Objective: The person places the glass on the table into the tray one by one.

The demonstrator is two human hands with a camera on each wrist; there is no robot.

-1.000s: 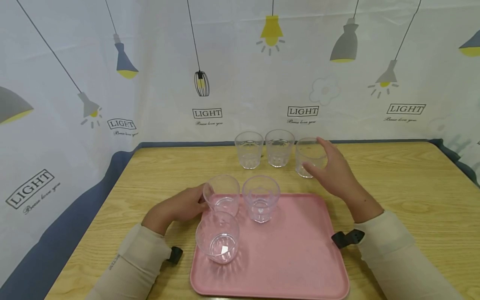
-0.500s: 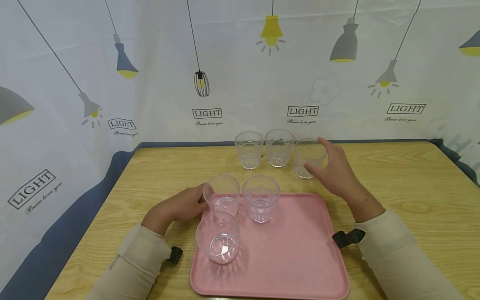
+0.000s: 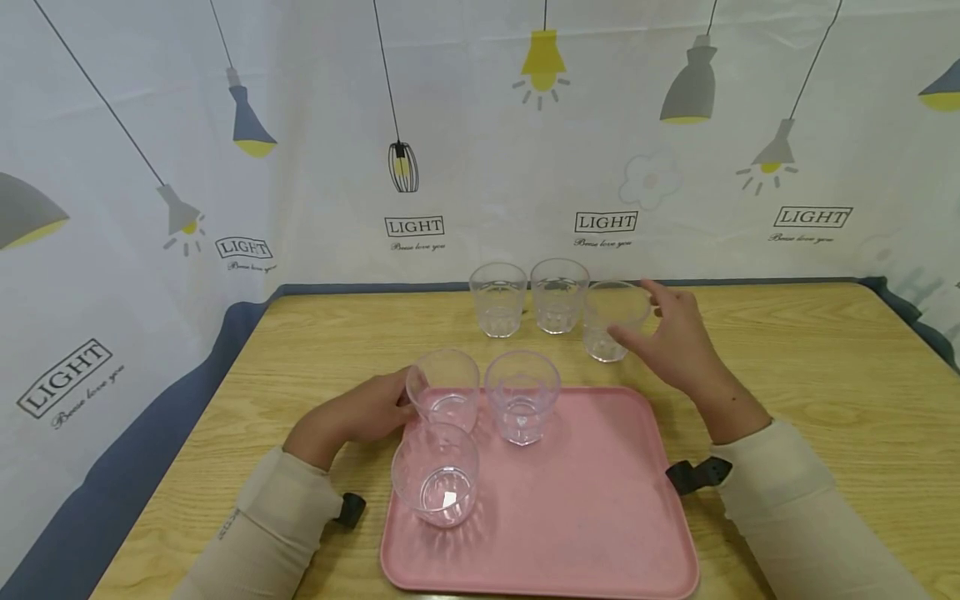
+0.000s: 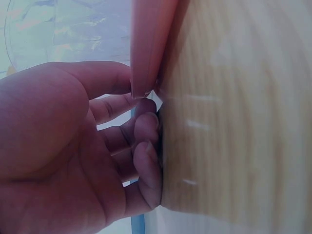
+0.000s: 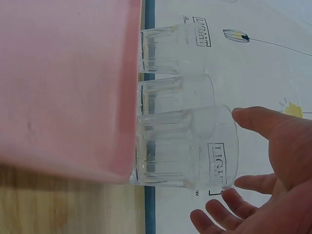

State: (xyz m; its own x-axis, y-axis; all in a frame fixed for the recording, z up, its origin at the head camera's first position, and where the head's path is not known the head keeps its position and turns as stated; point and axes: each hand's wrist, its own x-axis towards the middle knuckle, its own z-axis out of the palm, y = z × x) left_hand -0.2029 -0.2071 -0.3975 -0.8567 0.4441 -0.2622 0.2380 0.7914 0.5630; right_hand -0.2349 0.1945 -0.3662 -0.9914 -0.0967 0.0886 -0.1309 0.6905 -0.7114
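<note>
My right hand (image 3: pixel 673 340) holds the rightmost clear tumbler (image 3: pixel 609 321) of a back row of three, thumb and index finger on either side near its rim. In the right wrist view, the thumb tip meets that tumbler's (image 5: pixel 175 148) rim while the other fingers stay spread off it. My left hand (image 3: pixel 375 407) is at the far left corner of the pink tray (image 3: pixel 577 508). The left wrist view shows its thumb against the tray's edge (image 4: pixel 148 44) and its other fingers curled by the corner, low at the wooden table. A clear tumbler (image 3: pixel 442 387) partly covers this hand in the head view.
On the tray's left side stand two more tumblers, one clear (image 3: pixel 435 475) and one faintly purple (image 3: pixel 522 398). Behind the tray are the row's left tumbler (image 3: pixel 498 300) and middle tumbler (image 3: pixel 558 296). A printed cloth (image 3: pixel 480 208) hangs along the table's (image 3: pixel 360 333) back edge.
The rightmost back tumbler has shifted slightly left and nearer, and now overlaps the middle tumbler's edge. My right index finger has moved slightly right. My left hand has stayed put.
</note>
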